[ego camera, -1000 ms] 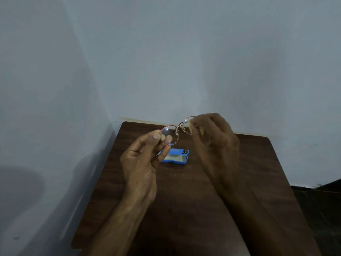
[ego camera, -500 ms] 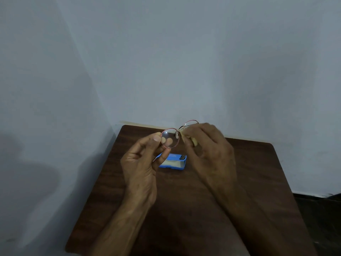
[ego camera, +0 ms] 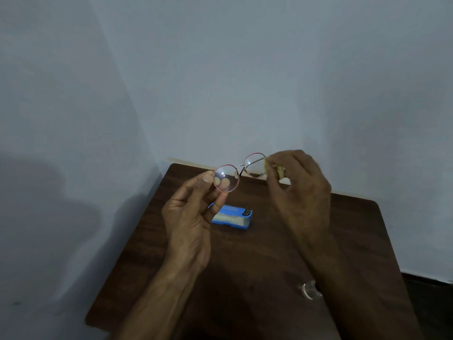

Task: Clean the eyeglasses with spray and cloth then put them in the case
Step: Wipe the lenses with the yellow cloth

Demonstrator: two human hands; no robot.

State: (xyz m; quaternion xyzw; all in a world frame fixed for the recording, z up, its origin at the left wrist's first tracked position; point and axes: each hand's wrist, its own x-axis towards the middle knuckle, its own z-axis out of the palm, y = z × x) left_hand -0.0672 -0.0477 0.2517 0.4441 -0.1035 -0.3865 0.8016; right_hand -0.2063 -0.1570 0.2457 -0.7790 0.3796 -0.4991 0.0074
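Round eyeglasses (ego camera: 239,171) with a thin red frame are held up above the far part of a dark wooden table (ego camera: 257,253). My left hand (ego camera: 193,217) pinches the rim of the left lens between thumb and fingers. My right hand (ego camera: 296,182) holds a small yellow cloth (ego camera: 279,171) against the outer edge of the right lens. A blue case (ego camera: 232,217) lies flat on the table just below the glasses, partly hidden by my left hand. No spray bottle shows clearly.
The table stands in a corner, with pale walls close on the left and behind. A small clear glinting object (ego camera: 308,289) lies beside my right forearm. The dark floor (ego camera: 429,310) lies past the table's right edge.
My right hand with the cloth has slid outward to the right, baring the right lens it covered before. My left hand keeps its grip on the left lens rim.
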